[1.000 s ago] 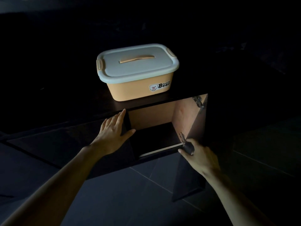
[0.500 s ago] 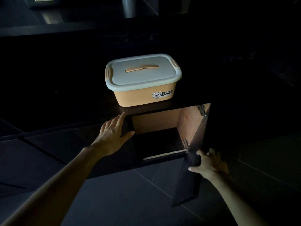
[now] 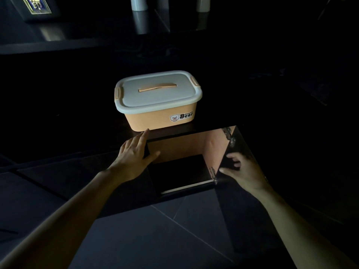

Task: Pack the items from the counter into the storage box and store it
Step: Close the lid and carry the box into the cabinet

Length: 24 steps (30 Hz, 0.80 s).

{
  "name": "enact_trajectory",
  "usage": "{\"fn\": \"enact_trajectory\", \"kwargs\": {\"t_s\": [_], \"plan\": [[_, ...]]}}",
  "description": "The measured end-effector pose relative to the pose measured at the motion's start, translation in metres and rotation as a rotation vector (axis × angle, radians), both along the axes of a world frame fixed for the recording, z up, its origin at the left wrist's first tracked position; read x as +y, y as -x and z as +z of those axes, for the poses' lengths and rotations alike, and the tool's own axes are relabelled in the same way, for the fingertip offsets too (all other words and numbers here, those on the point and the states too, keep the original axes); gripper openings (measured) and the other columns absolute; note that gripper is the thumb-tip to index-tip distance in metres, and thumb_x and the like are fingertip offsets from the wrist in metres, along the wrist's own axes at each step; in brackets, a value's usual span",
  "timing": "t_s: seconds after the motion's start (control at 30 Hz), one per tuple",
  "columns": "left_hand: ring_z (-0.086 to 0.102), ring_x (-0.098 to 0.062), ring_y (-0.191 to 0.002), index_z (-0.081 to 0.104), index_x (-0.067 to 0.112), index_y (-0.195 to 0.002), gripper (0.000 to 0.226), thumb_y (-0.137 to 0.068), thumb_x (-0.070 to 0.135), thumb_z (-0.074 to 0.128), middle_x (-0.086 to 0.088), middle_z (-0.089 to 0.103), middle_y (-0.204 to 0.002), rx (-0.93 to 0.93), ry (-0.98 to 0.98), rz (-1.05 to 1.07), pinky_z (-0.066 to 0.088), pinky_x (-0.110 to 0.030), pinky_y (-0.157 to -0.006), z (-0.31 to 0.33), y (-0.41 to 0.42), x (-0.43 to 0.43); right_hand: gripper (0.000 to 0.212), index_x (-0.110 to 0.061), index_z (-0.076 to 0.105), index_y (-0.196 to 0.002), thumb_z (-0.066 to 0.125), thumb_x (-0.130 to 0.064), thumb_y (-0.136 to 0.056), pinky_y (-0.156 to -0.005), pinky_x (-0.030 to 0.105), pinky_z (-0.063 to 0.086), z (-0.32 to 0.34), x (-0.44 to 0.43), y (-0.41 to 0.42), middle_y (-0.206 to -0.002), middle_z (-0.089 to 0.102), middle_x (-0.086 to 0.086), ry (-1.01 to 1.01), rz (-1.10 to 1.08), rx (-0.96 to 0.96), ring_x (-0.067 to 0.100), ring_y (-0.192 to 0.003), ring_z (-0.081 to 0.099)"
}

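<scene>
An orange storage box (image 3: 161, 121) with a pale lid clipped shut and a bear label stands on the dark counter, close to its front edge. Below it a cabinet compartment (image 3: 180, 152) stands open, orange-brown inside with a dark floor. My left hand (image 3: 134, 156) lies flat with fingers spread on the cabinet front left of the opening, fingertips near the box's base. My right hand (image 3: 240, 171) rests with fingers apart on the inner face of the dark cabinet door (image 3: 239, 191), which is swung out to the right.
The scene is very dim. Two pale cylindrical objects (image 3: 138, 3) stand at the far back, and a framed picture (image 3: 37, 6) sits at the top left. Dark floor tiles (image 3: 155, 239) lie below the cabinet.
My right hand let go of the door's lower edge and moved up onto the door's inner face. The door swung wider. My left hand stayed on the cabinet front.
</scene>
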<state>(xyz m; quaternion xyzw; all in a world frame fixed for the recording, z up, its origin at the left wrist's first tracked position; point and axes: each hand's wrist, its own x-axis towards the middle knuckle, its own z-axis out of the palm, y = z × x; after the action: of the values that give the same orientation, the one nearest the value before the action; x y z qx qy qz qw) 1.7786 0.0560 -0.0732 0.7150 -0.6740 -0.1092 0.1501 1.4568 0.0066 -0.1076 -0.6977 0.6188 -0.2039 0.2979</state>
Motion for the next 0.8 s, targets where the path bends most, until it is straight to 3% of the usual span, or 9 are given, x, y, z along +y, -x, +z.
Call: {"fn": "enact_trajectory", "kwargs": {"t_s": [0.23,0.43,0.53,0.6,0.73,0.8], "plan": [[0.015,-0.026,-0.139,0.004,0.021,-0.147,0.079,-0.087,0.056,0.041,-0.007,0.017,-0.154,0.012,0.11,0.076,0.014,-0.042,-0.111,0.027,-0.02,-0.015,0.057,-0.023,0.049,-0.122,0.075,-0.035,-0.072,-0.068,0.015,0.037,0.05,-0.048,-0.074,-0.111,0.054,-0.001,0.054,0.161,-0.204,0.009,-0.095,0.053],[0.013,-0.03,-0.139,0.008,0.02,-0.147,0.078,-0.087,0.055,0.043,-0.01,0.012,-0.154,-0.007,0.163,0.201,0.016,-0.045,-0.111,0.039,-0.055,-0.053,0.07,-0.019,0.042,-0.133,0.073,-0.04,-0.073,-0.088,0.024,0.035,0.078,-0.108,-0.132,-0.131,0.049,0.004,0.105,0.186,-0.21,0.015,-0.116,0.046],[0.013,-0.032,-0.139,0.002,0.028,-0.147,0.081,-0.084,0.06,0.042,-0.01,0.01,-0.154,0.049,0.15,0.25,0.017,-0.047,-0.11,0.034,-0.079,-0.087,0.079,-0.018,0.034,-0.139,0.068,-0.048,-0.075,-0.1,0.029,0.031,0.079,-0.143,-0.154,-0.142,0.038,0.006,0.151,0.16,-0.135,0.022,-0.13,0.034],[0.008,-0.031,-0.141,-0.005,0.03,-0.146,0.085,-0.082,0.065,0.039,-0.01,0.006,-0.155,0.106,0.104,0.291,0.015,-0.048,-0.111,0.032,-0.095,-0.112,0.084,-0.02,0.028,-0.142,0.065,-0.054,-0.075,-0.108,0.04,0.027,0.079,-0.17,-0.164,-0.148,0.028,0.007,0.181,0.114,-0.05,0.026,-0.135,0.024],[0.004,-0.033,-0.142,-0.009,0.028,-0.146,0.092,-0.075,0.073,0.028,-0.003,-0.007,-0.157,0.095,0.02,0.245,0.014,-0.048,-0.113,0.025,-0.117,-0.154,0.098,-0.03,0.012,-0.146,0.063,-0.065,-0.069,-0.111,0.048,0.018,0.072,-0.22,-0.173,-0.153,0.012,0.011,0.123,0.041,0.123,0.033,-0.138,0.013],[0.014,-0.035,-0.14,-0.01,0.027,-0.145,0.093,-0.079,0.068,0.041,-0.004,-0.002,-0.157,0.2,0.003,0.251,0.02,-0.047,-0.112,0.021,-0.122,-0.167,0.102,-0.033,0.011,-0.146,0.065,-0.065,-0.066,-0.11,0.049,0.021,0.068,-0.238,-0.173,-0.153,0.011,0.015,0.097,0.027,0.12,0.035,-0.139,0.013]]}}
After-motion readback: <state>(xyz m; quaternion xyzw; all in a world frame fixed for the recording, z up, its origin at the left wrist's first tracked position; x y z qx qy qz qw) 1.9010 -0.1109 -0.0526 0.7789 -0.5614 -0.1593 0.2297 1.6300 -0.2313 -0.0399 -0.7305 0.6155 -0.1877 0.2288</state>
